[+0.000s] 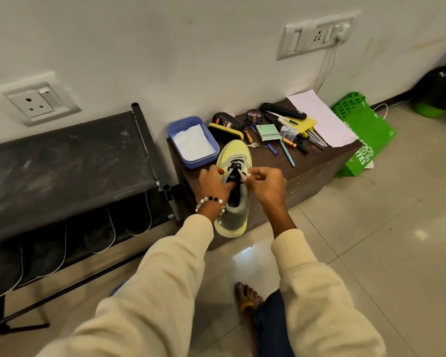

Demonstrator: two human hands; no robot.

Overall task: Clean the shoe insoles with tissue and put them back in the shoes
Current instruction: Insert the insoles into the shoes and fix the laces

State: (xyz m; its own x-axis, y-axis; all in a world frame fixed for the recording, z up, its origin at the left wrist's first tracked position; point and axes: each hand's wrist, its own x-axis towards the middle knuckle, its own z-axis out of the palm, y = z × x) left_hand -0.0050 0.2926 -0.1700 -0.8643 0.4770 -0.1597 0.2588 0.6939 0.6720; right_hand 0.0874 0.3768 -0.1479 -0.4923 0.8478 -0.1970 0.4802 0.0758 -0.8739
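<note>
Head cam is looking down at a yellow-green shoe (233, 161) sitting on the near left corner of a dark brown worktop (317, 161), heel hanging over the near edge. Both hands are working at the laces: the left hand (214, 184) is curling its fingers into the shoe opening and gripping the left side of the upper, while the right hand (265, 184) is pinching a black lace (238, 173) near the tongue. Just left of the toe, a blue tub (174, 136) is holding white tissue (192, 143). I'm not seeing any insole out, so I'm guessing this is either loosening up to pull it or tidying after refitting; can't tell which. If it's the former, the next move is needing enough slack to get fingers under the insole.
</note>
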